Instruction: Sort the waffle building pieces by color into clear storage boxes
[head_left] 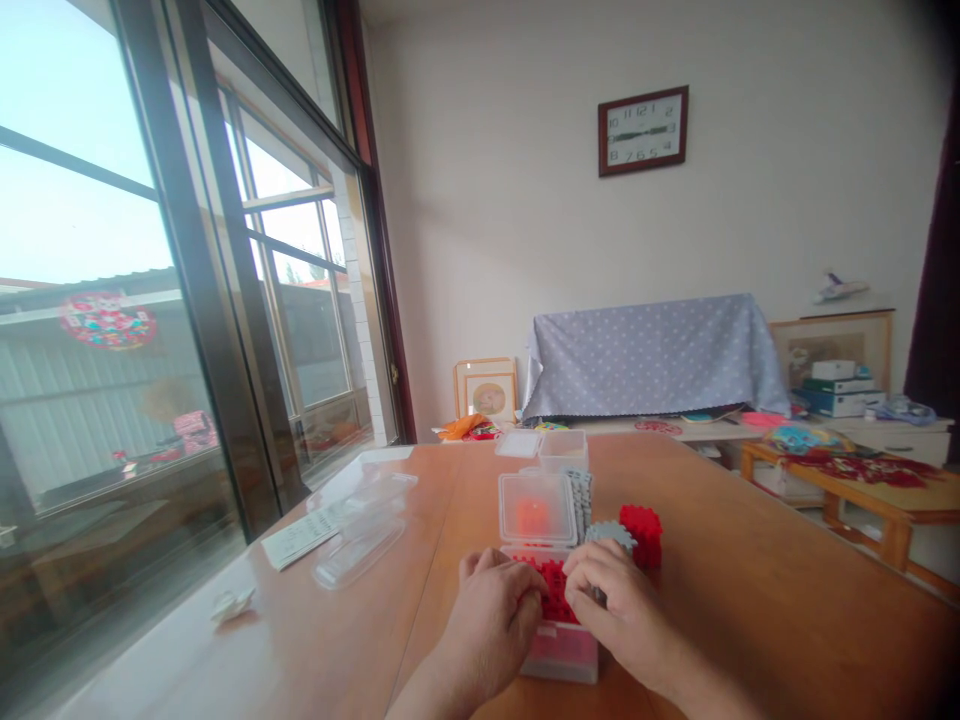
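Note:
Both of my hands are at a clear plastic box [561,655] that holds red toothed pieces [553,592]. My left hand [499,610] is at its left side, with curled fingers reaching over the red pieces; what they hold is hidden. On the right, my right hand [611,595] has its fingers bent together around something too small to name. Just beyond it lie grey gear-shaped pieces [609,535] and a stack of red ones [642,537]. The box's translucent lid [537,508] stands raised behind the red pieces, with an orange-red patch showing through.
Behind the lid are a grey stack [580,500] and another clear box [564,450]. Clear plastic trays [360,552], a printed sheet [304,537] and a small crumpled item [232,606] lie on the left of the wooden table [757,600]. A window borders the left.

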